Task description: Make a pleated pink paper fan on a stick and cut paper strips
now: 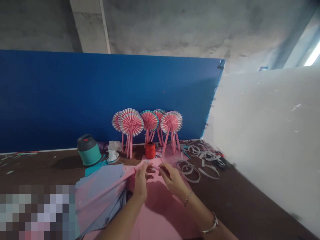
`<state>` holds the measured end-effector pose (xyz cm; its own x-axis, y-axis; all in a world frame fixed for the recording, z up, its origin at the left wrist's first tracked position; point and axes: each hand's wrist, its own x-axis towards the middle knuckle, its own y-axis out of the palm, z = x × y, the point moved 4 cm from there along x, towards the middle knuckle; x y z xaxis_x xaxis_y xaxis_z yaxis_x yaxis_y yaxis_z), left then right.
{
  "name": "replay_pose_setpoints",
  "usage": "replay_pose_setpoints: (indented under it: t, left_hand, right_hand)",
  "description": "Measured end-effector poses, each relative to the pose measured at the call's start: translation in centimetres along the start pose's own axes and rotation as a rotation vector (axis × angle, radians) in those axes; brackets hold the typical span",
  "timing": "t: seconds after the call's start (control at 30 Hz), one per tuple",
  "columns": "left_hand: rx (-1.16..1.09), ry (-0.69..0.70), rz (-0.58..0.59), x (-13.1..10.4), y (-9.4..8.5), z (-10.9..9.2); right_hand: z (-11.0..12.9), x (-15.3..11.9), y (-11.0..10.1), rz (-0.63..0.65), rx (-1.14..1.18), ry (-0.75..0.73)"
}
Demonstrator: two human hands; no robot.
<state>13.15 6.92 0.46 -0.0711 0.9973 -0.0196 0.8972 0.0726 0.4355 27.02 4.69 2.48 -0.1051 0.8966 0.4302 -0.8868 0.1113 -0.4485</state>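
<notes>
My left hand (141, 181) and my right hand (172, 179) meet over a large pink paper sheet (160, 210) on the brown table. Both pinch the sheet's far edge (152, 163), fingertips close together. To the left of the pink sheet lies a lilac-blue paper sheet (100, 186), partly overlapping it. My right wrist carries a thin chain and a silver bangle (210, 226). Several finished pink pleated paper fans (147, 123) on stick handles lean upright against the blue board just beyond my hands.
A teal lidded jug (88, 150) and a white crumpled item (113, 153) sit at the back left, a small red-orange pot (150, 150) behind my hands. Curled white tape strips (197, 163) litter the right. A blue board (75, 96) and white panel (270, 133) wall the table.
</notes>
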Motion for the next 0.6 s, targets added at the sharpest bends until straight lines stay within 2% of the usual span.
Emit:
replay_pose_setpoints:
  t: [0.07, 0.13, 0.6]
  left_hand:
    - [0.075, 0.041, 0.157, -0.5, 1.0, -0.4]
    - [0.135, 0.065, 0.229, -0.8, 1.4, -0.6]
    - [0.157, 0.060, 0.143, -0.2, 0.7, 0.7]
  right_hand:
    - [0.0, 0.0, -0.1, -0.002, -0.004, -0.010]
    - [-0.1, 0.0, -0.2, -0.010, -0.028, -0.012]
    - [-0.1, -0.3, -0.1, -0.051, -0.206, 0.003]
